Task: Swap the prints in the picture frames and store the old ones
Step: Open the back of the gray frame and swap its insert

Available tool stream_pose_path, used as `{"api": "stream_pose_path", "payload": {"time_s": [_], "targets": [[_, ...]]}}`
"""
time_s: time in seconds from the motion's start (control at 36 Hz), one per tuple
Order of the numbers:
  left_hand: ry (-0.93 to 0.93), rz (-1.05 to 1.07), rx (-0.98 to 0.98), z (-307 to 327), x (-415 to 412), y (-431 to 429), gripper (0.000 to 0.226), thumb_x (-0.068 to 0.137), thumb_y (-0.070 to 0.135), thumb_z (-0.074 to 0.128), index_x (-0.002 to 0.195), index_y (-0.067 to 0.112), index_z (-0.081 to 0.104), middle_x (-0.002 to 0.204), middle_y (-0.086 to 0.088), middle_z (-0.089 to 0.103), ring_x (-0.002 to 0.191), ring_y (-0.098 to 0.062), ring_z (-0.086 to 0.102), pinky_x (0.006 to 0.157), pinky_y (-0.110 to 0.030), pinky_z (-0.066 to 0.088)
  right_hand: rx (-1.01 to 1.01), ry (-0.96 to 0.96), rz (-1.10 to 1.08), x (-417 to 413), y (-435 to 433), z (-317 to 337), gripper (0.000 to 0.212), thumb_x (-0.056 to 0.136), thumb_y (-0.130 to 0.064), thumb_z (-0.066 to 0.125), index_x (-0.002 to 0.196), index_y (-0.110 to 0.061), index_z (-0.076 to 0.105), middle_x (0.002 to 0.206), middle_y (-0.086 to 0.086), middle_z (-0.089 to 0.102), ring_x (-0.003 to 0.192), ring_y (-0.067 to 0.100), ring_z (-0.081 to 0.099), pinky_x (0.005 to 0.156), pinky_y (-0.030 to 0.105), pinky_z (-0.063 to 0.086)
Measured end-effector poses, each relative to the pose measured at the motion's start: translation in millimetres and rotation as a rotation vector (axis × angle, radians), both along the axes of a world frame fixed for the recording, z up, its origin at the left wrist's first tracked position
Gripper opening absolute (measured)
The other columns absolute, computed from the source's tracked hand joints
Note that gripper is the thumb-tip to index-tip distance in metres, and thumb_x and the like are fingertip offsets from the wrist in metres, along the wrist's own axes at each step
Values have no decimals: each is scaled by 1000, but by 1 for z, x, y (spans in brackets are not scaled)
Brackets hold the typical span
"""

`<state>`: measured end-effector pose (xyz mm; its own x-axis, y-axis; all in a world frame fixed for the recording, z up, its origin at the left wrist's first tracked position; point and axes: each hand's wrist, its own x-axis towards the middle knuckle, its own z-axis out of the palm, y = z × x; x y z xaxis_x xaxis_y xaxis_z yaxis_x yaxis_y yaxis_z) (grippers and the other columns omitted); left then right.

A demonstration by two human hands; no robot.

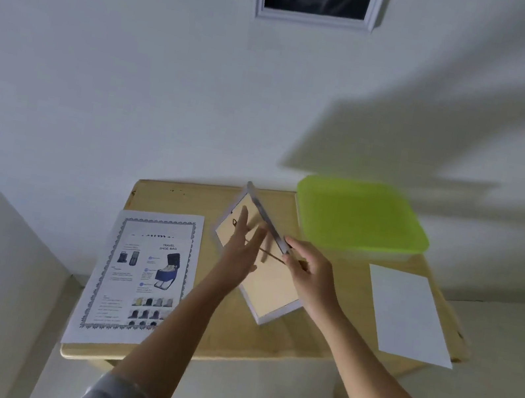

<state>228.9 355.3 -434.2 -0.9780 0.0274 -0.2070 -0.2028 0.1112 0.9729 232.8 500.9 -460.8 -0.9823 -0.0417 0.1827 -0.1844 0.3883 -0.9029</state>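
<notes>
Picture frame, back upward, long axis diagonal.
Left hand was laid flat on the backing; right hand was curled round its raised right edge.

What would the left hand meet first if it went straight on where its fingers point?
Likely the brown back of the picture frame, right at the fingertips of the left hand; contact is unclear.
</notes>
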Motion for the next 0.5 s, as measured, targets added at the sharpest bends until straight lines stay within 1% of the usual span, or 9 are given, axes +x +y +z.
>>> {"api": "stream_pose_path", "payload": {"time_s": [0.03, 0.06, 0.11, 0.17, 0.19, 0.25, 0.31, 0.42, 0.5], "targets": [[6, 44, 68, 7, -3, 7, 65, 94, 48, 38, 146, 40, -1, 148, 4, 33, 122, -21, 44, 77, -32, 48, 31, 53, 19, -1, -1, 4, 32, 88, -3, 56, 119, -11, 61, 110, -1, 65, 97, 5, 60, 80, 18, 48], [21, 89, 132, 11, -5, 11, 64, 95, 46, 38, 146, 42, 0, 142, 4, 40, 116, -19, 48, 73, -32, 49, 58, 104, 32, -1, -2, 7, 32, 87, -2, 56, 117, -12, 62, 106, -1, 66, 94, 5, 61, 80, 23, 50], [60, 167, 246, 15, -9, 16, 63, 95, 42, 42, 145, 45, 2, 131, -6, 47, 112, -20, 53, 76, -37, 52, 123, 206, 49, -2, -3, 13, 32, 86, -6, 54, 115, -14, 64, 104, -3, 66, 92, 8, 63, 79, 31, 52], [86, 235, 309, 18, -11, 16, 66, 95, 36, 47, 143, 47, 4, 131, -20, 45, 115, -28, 55, 80, -45, 55, 191, 288, 68, -2, -3, 19, 32, 85, -10, 53, 115, -16, 63, 106, -6, 66, 91, 11, 65, 75, 34, 54], [97, 265, 327, 19, -11, 16, 67, 95, 32, 49, 143, 47, 5, 131, -24, 45, 114, -32, 56, 79, -46, 56, 215, 318, 79, -2, -4, 20, 32, 86, -11, 54, 116, -17, 63, 107, -7, 66, 90, 11, 65, 73, 34, 54], [126, 329, 348, 19, -10, 14, 69, 95, 25, 51, 143, 46, 6, 128, -28, 46, 110, -35, 58, 71, -42, 58, 242, 351, 88, -1, -7, 23, 32, 85, -11, 56, 116, -18, 63, 108, -9, 65, 87, 10, 66, 70, 34, 54], [148, 367, 356, 19, -8, 13, 68, 95, 22, 50, 143, 47, 7, 126, -28, 46, 101, -31, 61, 68, -37, 59, 273, 383, 86, -1, -12, 24, 32, 85, -13, 56, 116, -19, 63, 107, -10, 65, 84, 10, 66, 67, 33, 54], [156, 426, 325, 12, -5, 6, 69, 96, 23, 47, 143, 48, 4, 121, -27, 49, 87, -22, 63, 68, -37, 59, 360, 432, 90, 2, -26, 20, 35, 84, -13, 54, 116, -23, 62, 106, -14, 65, 77, 12, 67, 57, 31, 54], [168, 460, 298, 5, -4, -7, 71, 96, 22, 48, 144, 46, 2, 110, -16, 52, 79, -16, 63, 62, -31, 58, 395, 459, 91, 5, -38, 17, 35, 83, -14, 52, 115, -24, 62, 106, -16, 65, 71, 12, 66, 52, 29, 53]]}}
